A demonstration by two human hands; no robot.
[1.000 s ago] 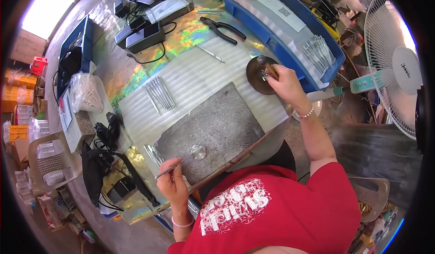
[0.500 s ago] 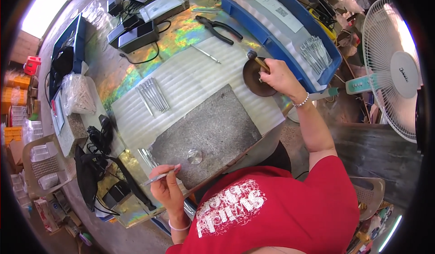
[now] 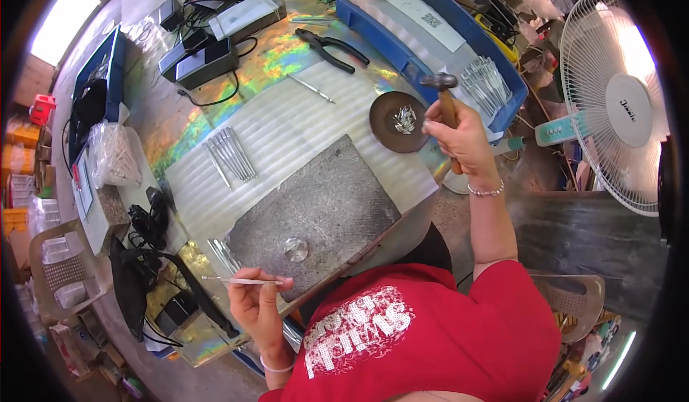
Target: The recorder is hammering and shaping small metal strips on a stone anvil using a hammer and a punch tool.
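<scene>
Held across the fingers of my left hand (image 3: 257, 309) is a slim silvery rod (image 3: 237, 281), near the slab's front left corner. My right hand (image 3: 465, 143) grips a hammer (image 3: 446, 111) by its wooden handle, head up, just right of a round brown dish (image 3: 382, 131). Small shiny metal pieces (image 3: 405, 119) lie in that dish. Whether my right fingertips also pinch one, I cannot tell. A round metal disc (image 3: 296, 250) rests on the grey stone slab (image 3: 330, 194), close to my left hand. More rods (image 3: 224, 255) lie at the slab's left edge.
White foam sheeting (image 3: 280, 125) under the slab carries a group of rods (image 3: 231, 155) and a single rod (image 3: 311, 89). Black-handled pliers (image 3: 330, 49) lie beyond it. A blue tray (image 3: 402, 52) with rods stands at far right, near a fan (image 3: 610, 108). Black devices (image 3: 204, 64) sit far left.
My right hand has drawn back to the right from over the dish, and the hammer has swung upright, uncovering the metal pieces. The rod in my left hand has turned closer to level.
</scene>
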